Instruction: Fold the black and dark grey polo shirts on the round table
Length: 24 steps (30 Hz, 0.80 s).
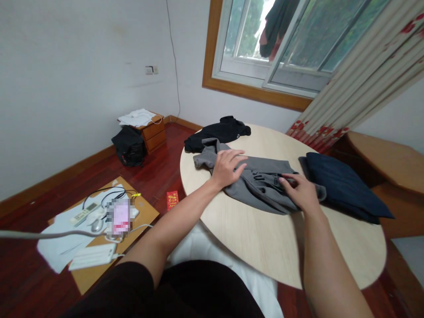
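A grey T-shirt (255,167) with dark lettering lies on the round pale table (251,229), its cloth rumpled near the front. My left hand (228,168) rests over the shirt's left part, fingers spread. On the right part, my right hand (301,192) has thumb and forefinger tips close together at the cloth beside the lettering; its other fingers are mostly hidden. Behind the grey shirt, a black garment (215,133) lies bunched at the table's far left edge. Folded dark navy clothing (344,185) lies to the right of my right hand.
Left of the table, a low brown board (142,210) bears papers, cables, a remote control (84,214) and a white power strip (92,256). A small wooden cabinet (154,134) and black bag (127,145) stand by the wall. A curtain (351,88) hangs at right.
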Available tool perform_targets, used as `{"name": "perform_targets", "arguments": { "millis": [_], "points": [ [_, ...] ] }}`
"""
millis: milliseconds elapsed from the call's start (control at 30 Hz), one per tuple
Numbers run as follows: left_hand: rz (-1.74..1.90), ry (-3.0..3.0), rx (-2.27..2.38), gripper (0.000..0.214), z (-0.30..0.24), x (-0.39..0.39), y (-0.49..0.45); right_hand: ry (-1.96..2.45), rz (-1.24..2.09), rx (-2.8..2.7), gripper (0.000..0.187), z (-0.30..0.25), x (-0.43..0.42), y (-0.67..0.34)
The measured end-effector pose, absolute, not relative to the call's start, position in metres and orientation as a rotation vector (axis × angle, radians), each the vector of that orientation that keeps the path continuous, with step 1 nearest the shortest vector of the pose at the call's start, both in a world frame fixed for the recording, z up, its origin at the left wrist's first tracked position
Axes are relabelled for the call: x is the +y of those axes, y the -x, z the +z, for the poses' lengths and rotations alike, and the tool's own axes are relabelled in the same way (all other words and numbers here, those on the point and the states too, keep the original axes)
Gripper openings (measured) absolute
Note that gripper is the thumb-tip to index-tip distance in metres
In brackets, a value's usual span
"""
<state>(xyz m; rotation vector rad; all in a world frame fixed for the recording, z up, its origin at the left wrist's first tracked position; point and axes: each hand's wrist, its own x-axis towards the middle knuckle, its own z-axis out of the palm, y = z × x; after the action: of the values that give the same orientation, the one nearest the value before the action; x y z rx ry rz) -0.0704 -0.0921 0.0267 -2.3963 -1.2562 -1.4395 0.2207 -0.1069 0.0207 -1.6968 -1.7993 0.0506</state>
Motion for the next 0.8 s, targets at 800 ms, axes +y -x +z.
{"name": "perform_targets", "arguments": {
  "millis": [800],
  "points": [
    [-1.111,2.513,-1.643,0.025,0.014,-0.082,0.068,1.616,-0.436,-1.318,0.024,0.040,-0.116,-0.250]
  ]
}}
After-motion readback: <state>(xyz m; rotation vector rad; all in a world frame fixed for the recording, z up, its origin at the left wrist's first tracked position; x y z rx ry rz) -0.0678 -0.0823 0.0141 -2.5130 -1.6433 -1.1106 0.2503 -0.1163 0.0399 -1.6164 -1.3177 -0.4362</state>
